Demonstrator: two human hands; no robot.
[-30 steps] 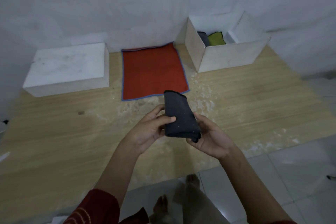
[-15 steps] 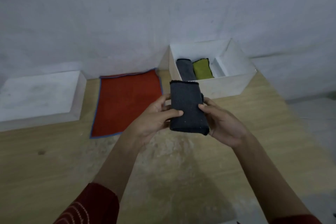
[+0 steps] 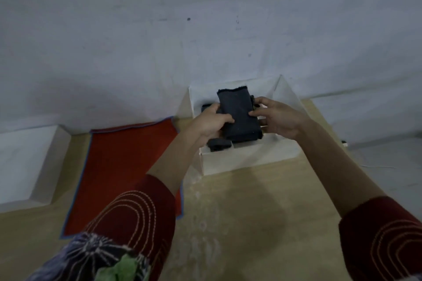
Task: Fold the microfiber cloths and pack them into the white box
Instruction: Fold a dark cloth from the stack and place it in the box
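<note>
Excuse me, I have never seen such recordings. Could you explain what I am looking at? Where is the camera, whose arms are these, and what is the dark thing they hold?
There is no machine here: the arms belong to a person, and the camera sits on that person's head, looking forward and down. So the left hand appears on the left, the right hand on the right. Both grip one folded dark cloth, held over the open white box. A second dark cloth already lies inside it. On the wooden table a red cloth lies flat, not yet folded, and a white block stands at the far left.
</note>
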